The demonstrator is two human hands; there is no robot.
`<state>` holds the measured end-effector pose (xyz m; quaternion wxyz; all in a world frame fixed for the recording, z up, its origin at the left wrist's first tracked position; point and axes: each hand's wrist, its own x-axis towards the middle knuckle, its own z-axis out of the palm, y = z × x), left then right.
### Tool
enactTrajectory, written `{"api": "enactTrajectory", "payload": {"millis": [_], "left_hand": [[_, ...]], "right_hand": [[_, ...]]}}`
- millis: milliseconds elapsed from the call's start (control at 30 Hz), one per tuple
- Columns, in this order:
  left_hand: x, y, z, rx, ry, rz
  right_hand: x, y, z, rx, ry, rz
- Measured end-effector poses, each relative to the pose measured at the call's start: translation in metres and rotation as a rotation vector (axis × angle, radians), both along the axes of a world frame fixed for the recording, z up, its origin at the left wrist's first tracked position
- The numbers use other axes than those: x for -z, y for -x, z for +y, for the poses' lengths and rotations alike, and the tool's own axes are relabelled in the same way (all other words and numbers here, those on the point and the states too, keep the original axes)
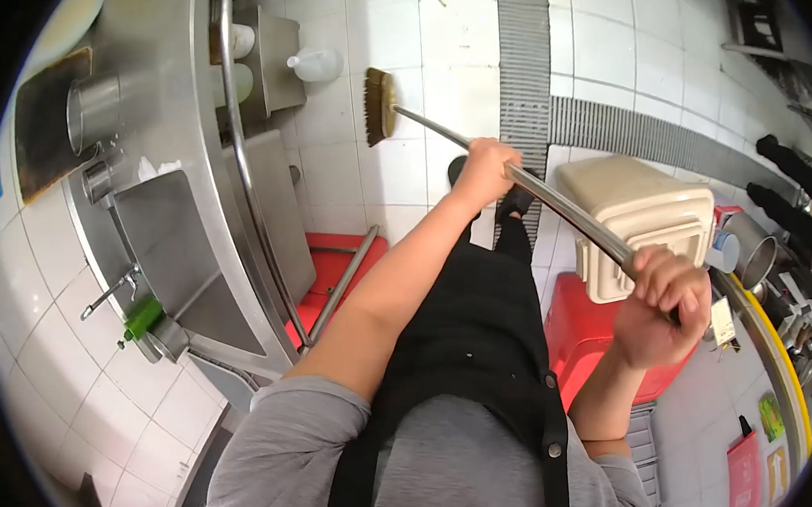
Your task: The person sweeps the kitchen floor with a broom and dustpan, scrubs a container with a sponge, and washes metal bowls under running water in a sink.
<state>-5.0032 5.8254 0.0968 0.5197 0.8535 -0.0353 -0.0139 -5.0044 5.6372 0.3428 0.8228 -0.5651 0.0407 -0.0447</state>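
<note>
1. Here, nearest the camera, the person's right hand (665,311) has its fingers (670,274) clenched around the upper end of a long metal shaft (576,214), belonging to a floor brush.
2. Farther along that shaft, the left hand (488,175) also grasps it, its fingers closed around the metal; the left arm reaches out nearly straight, while the right is bent.
3. To the person's right, a red plastic container (580,331) stands on the floor (457,34), beside a beige lidded bin (640,221) just beyond it. The shaft passes above the bin's left side.
4. Along the floor's left edge runs a steel bench (164,34) with a sink (192,250) let into it. A green item (143,318) lies near the tap (111,293), towards the bench's near left corner, and a metal pot (95,112) sits farther along, close to the left edge.
5. Beyond the left hand, the shaft slants down to the brush head (380,108), bristles facing left, over the white tiles near the floor's left edge. Whether the bristles touch the tiles cannot be told.
6. Slightly farther, a translucent plastic jug (320,64) lies on the floor near that edge, left of the brush head. A ridged drain grating (526,47) runs to the floor's far edge.
</note>
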Motion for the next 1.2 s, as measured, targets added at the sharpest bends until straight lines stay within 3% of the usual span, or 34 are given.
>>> {"api": "enactTrajectory", "payload": {"millis": [167, 200, 267, 433, 500, 700, 767, 900, 1100, 1200], "left_hand": [[-0.084, 0.005, 0.032, 0.069, 0.002, -0.008], [-0.105, 0.013, 0.04, 0.056, 0.031, 0.091], [-0.108, 0.03, 0.056, -0.036, -0.032, 0.049], [-0.061, 0.042, 0.092, -0.233, -0.17, 0.016], [-0.043, 0.036, 0.103, -0.243, -0.182, 0.054], [0.011, 0.052, 0.148, 0.0, -0.389, 0.245], [0.027, 0.067, 0.164, 0.117, -0.444, 0.304], [0.032, 0.08, 0.162, 0.254, -0.512, 0.398], [0.04, 0.075, 0.174, 0.233, -0.565, 0.474], [0.083, 0.099, 0.238, 0.072, -0.498, 0.44]], "right_hand": [[-0.081, 0.008, 0.025, -0.23, 0.039, -0.21], [-0.087, 0.008, 0.029, -0.243, 0.011, -0.202], [-0.09, 0.005, 0.035, -0.255, -0.042, -0.161], [-0.015, -0.029, 0.052, -0.486, -0.234, -0.137], [0.013, -0.046, 0.059, -0.463, -0.28, -0.118], [0.092, 0.01, 0.074, -0.155, -0.354, 0.094], [0.12, 0.042, 0.074, -0.159, -0.302, 0.132], [0.127, 0.067, 0.066, -0.091, -0.307, 0.271], [0.142, 0.057, 0.075, -0.088, -0.34, 0.328], [0.187, 0.071, 0.128, -0.335, -0.342, 0.36]]}}
